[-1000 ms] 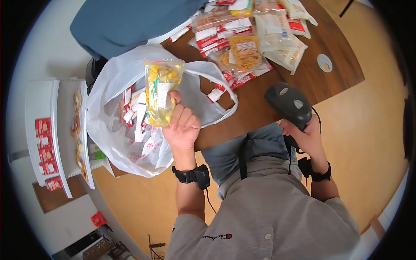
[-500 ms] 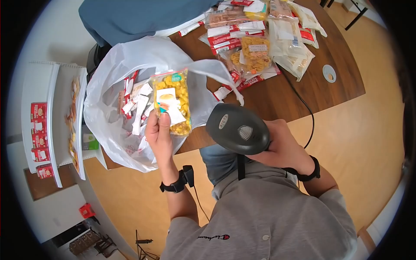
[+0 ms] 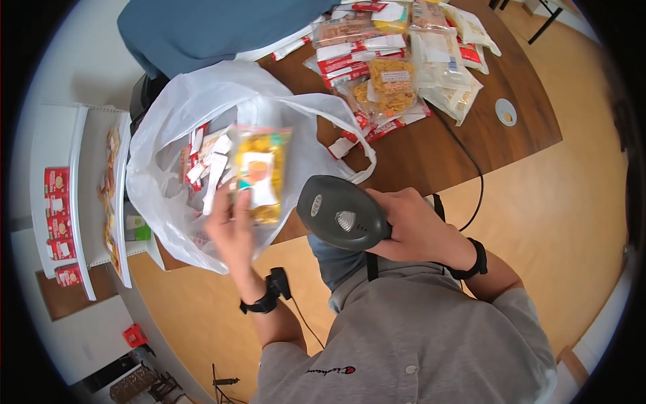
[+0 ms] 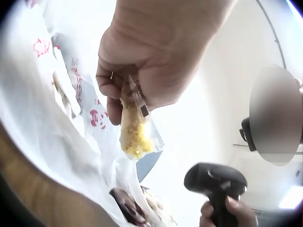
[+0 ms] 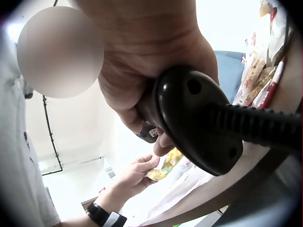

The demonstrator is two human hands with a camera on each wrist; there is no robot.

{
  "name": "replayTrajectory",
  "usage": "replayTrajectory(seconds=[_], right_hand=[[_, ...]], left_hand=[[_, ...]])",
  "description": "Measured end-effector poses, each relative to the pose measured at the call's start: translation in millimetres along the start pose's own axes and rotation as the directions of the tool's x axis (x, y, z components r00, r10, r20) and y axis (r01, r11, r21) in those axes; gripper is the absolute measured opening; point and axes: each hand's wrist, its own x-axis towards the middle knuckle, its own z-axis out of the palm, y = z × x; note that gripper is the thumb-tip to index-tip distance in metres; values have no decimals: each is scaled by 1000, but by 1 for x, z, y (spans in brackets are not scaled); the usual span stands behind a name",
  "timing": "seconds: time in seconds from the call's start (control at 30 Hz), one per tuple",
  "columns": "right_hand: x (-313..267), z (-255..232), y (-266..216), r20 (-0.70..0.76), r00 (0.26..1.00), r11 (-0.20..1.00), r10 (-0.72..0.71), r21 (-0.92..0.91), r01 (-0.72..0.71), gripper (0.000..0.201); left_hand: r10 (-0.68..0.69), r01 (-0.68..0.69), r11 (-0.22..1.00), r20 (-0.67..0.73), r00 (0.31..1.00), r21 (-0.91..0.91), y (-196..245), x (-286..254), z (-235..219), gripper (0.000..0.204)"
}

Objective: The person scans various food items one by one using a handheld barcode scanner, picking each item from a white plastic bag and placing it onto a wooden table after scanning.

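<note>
My left hand (image 3: 230, 232) pinches a clear packet of yellow pasta (image 3: 274, 161) by its lower left part, thumb over the front. The packet has a white label and looks blurred in the head view; the left wrist view shows it edge-on below the fingers. Behind it gapes a white plastic bag (image 3: 158, 202) with red and white packets (image 3: 212, 168) inside. My right hand (image 3: 420, 229) grips a dark grey barcode scanner (image 3: 340, 214) by its handle, its head pointing left toward the packet. The right wrist view shows the handle's base (image 5: 199, 127) and coiled cord (image 5: 255, 125).
Bagged foods (image 3: 393, 81) lie heaped at the back of the brown wooden table (image 3: 518, 145), near a round white disc (image 3: 506, 112). The scanner cord (image 3: 474, 161) crosses the table's front edge. White shelves (image 3: 87, 202) with red boxes stand left, and a blue cloth (image 3: 202, 30) lies behind the bag.
My left hand has turned the packet so its label faces up, then shifted it slightly down and left. My right hand has brought the scanner leftward, close to the packet.
</note>
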Motion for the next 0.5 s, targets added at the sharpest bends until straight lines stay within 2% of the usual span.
replayTrajectory(seconds=[0.03, 0.1, 0.17, 0.2, 0.23, 0.27, 0.3, 0.37, 0.4, 0.43, 0.5], right_hand=[[-3, -1, 3, -4, 1000, 1000, 19, 0, -19, 46], [-10, -7, 10, -16, 998, 998, 55, -12, -55, 47], [-18, -15, 17, 3, 989, 989, 147, 31, -147, 48], [-21, -18, 18, -41, 989, 988, 141, 67, -138, 47], [-24, -21, 21, -53, 988, 988, 143, 62, -140, 47], [-28, -25, 24, -109, 984, 989, 143, 48, -138, 44], [-33, -28, 26, -162, 976, 989, 148, 37, -144, 41], [-40, -36, 26, -224, 950, 976, 220, 63, -211, 37], [-43, -39, 26, -266, 923, 960, 278, 94, -262, 32], [-48, -41, 28, -265, 922, 960, 281, 89, -267, 32], [-57, -43, 37, -330, 834, 896, 443, 193, -399, 25]], left_hand=[[33, -40, 995, -78, 996, -86, -12, 6, -10, 27], [64, -58, 998, -179, 982, 39, -31, 26, -39, 30], [-75, 135, 949, -215, 974, 284, -33, 48, -58, 29], [-75, 133, 952, -208, 975, 277, -31, 49, -58, 29], [124, 19, 911, -317, 940, 412, -25, 52, -56, 27], [330, -75, 834, -386, 861, 547, -18, 59, -52, 25], [332, -88, 837, -373, 867, 540, -12, 59, -43, 25], [208, -163, 964, -213, 955, 211, 31, 44, 5, 21], [258, -245, 959, -81, 963, 146, 55, 37, 34, 20], [314, -316, 946, 45, 948, 72, 77, 35, 66, 18], [408, -415, 910, 150, 901, 20, 100, 41, 123, 17]])
